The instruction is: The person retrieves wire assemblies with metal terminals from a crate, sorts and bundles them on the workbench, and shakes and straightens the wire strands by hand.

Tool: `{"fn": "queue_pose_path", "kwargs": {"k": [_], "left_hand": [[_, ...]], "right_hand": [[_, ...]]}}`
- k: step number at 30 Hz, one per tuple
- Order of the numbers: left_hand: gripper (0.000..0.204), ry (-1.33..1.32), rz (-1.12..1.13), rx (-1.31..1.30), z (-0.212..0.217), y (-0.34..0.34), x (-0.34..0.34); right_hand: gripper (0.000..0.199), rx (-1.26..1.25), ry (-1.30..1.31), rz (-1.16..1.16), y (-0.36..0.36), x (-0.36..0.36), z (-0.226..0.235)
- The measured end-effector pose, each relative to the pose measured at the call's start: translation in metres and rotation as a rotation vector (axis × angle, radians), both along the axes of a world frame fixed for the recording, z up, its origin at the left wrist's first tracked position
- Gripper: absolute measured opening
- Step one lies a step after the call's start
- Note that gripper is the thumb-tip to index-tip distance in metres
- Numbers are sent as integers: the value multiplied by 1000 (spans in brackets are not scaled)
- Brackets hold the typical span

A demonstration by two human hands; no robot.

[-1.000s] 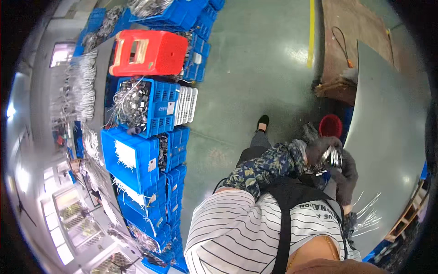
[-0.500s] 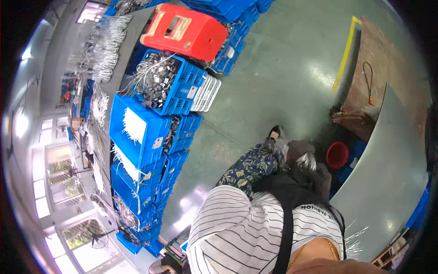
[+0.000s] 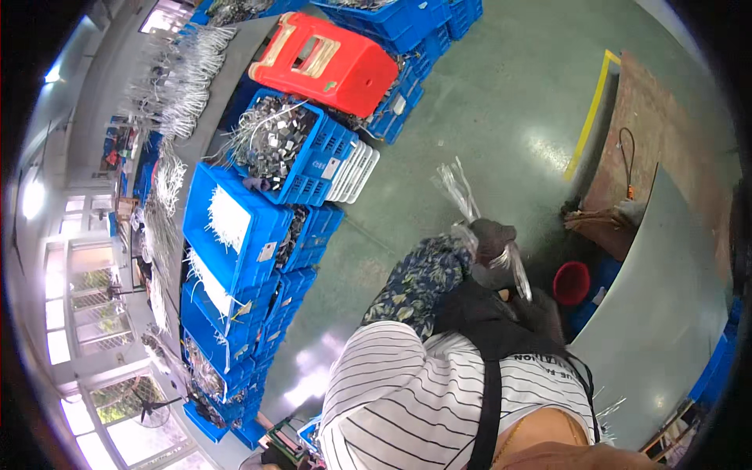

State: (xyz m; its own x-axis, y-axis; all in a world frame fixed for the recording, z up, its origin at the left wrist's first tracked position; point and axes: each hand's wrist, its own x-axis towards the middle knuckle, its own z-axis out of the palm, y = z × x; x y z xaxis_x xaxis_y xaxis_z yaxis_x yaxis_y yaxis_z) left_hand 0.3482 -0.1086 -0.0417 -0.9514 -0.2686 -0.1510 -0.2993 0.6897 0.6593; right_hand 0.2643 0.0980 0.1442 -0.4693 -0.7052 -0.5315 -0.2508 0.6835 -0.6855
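My left arm, in a navy floral sleeve cover, reaches forward. At its cuff, my left hand [image 3: 495, 239] seems to wear a dark grey-brown glove. It is closed around the middle of a bundle of thin, whitish, glossy cables [image 3: 458, 188]. One end of the bundle fans out beyond the hand over the floor; the other hangs down beside it toward my body. Below that, dark grey cloth and the black apron [image 3: 478, 317] blend together. My right hand cannot be made out there.
Stacked blue crates [image 3: 235, 227] on the left hold white strips and small metal parts. A red plastic container [image 3: 325, 63] lies on top of crates. To the right are a red bucket [image 3: 571, 283], a grey sheet-like surface [image 3: 658, 313] and a brown board [image 3: 650, 110] with a cable loop.
My left hand has risen a little and moved slightly left. The cable bundle, earlier bunched up and blurred, now sticks out on both sides of the hand. The shoe seen earlier is covered.
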Motion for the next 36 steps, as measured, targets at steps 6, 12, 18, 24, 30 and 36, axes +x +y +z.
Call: {"fn": "queue_pose_path", "kwargs": {"k": [6, 12, 18, 24, 30, 36], "left_hand": [[42, 671, 415, 1087, -37, -22, -20], [28, 49, 53, 260, 111, -115, 10], [29, -492, 313, -43, 58, -136, 106], [34, 59, 228, 436, 93, -108, 13], [11, 777, 281, 472, 80, -27, -66], [19, 562, 618, 34, 2, -31, -29]], "right_hand": [[30, -321, -879, 0, -54, -39, 89], [30, 95, 302, 373, -23, -23, 92], [29, 215, 379, 108, 80, -45, 72], [19, -142, 178, -279, 52, -60, -3], [21, -521, -73, -266, -121, -30, 7], [15, -388, 843, 610, -115, -6, -79]]}}
